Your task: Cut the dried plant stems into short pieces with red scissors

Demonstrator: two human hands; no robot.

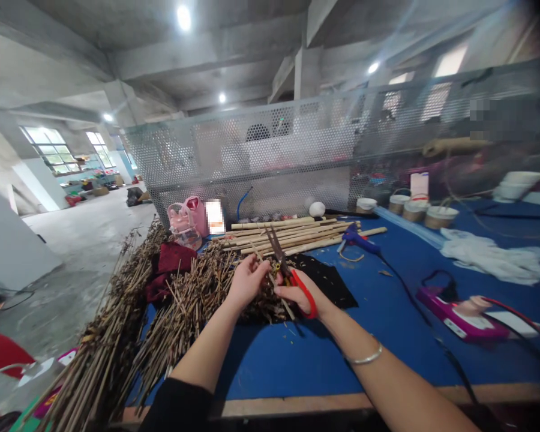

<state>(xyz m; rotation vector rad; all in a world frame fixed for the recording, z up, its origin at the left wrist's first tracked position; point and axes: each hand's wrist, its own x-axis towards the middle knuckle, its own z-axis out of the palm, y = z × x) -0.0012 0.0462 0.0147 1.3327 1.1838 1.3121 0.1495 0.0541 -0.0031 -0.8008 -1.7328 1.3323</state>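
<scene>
My right hand (300, 293) is closed around a pair of scissors (308, 295) with red handles, their dark blades pointing up and away from me. Close beside it, my left hand (248, 279) pinches a thin dried stalk (288, 307) that slants down past the scissors. Part of that stalk is hidden by the fingers. Under and to the left of both hands lies a heap of dry brown stalks (180, 324). Behind the hands, several pale peeled sticks (292, 237) lie side by side. A dark cloth (330, 282) with plant scraps spreads on the blue tabletop (378, 348).
A blue glue gun (360, 239) trails a cord across the table. At right are a purple power strip (461, 318), white plastic film (495, 255) and several small tubs (438, 217). A pink bag (195, 216) and dark red cloth (173, 261) are at left, before a perforated metal panel (234, 162).
</scene>
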